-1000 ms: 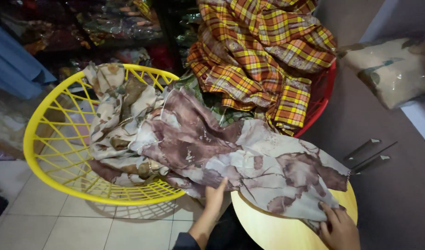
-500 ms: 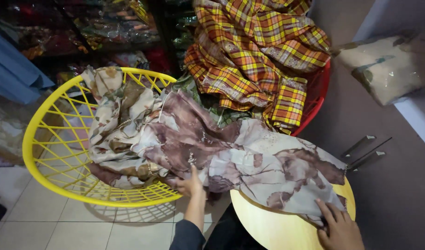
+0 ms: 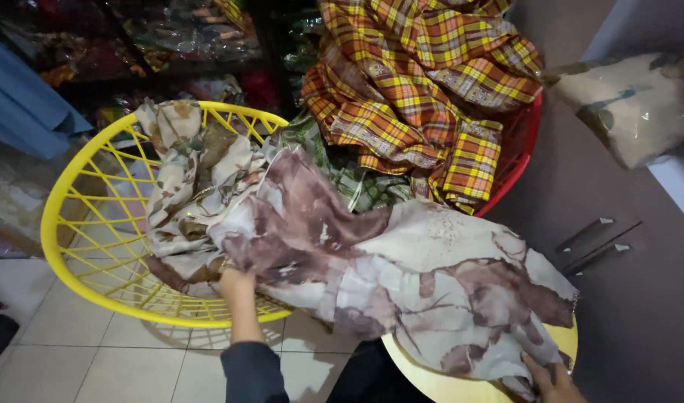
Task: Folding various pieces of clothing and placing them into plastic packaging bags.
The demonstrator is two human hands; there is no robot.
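Across the yellow basket [image 3: 81, 246] and round yellow counter [image 3: 431, 373] drapes a brown-and-cream patterned cloth [image 3: 402, 276]; left hand [image 3: 236, 283] grasps its edge at the basket; right hand [image 3: 554, 380] pinches its corner.

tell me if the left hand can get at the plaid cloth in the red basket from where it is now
Probably not without moving. The left hand is low at the yellow basket, gripping the brown patterned cloth, which lies between it and the plaid cloth.
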